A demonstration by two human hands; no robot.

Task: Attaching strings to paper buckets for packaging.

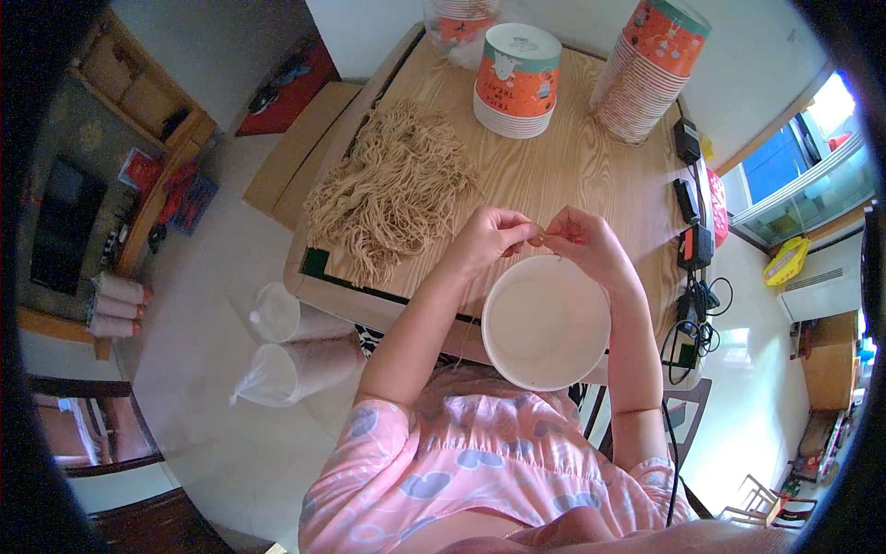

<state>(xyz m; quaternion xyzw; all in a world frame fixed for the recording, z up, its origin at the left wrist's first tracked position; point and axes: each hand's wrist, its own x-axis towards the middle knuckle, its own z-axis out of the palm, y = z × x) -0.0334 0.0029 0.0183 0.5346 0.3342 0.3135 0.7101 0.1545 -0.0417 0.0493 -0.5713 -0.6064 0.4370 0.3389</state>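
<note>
My left hand (498, 238) and my right hand (583, 242) meet fingertip to fingertip over the far rim of a white paper bucket (546, 323). Both are closed in a pinch on a thin tan string, mostly hidden by the fingers. The bucket stands with its mouth toward me at the near table edge, close against my body; its inside looks white and bare. Left of my hands a loose heap of tan strings (392, 185) is spread on the wood-grain table (526, 175).
Upside-down orange-and-green paper buckets (519, 83) are nested at the back, with a taller stack (651, 69) to the right. Black power adapters (694, 247) and cables (706, 309) line the right edge. Bagged white cups (300, 369) lie on the floor at left.
</note>
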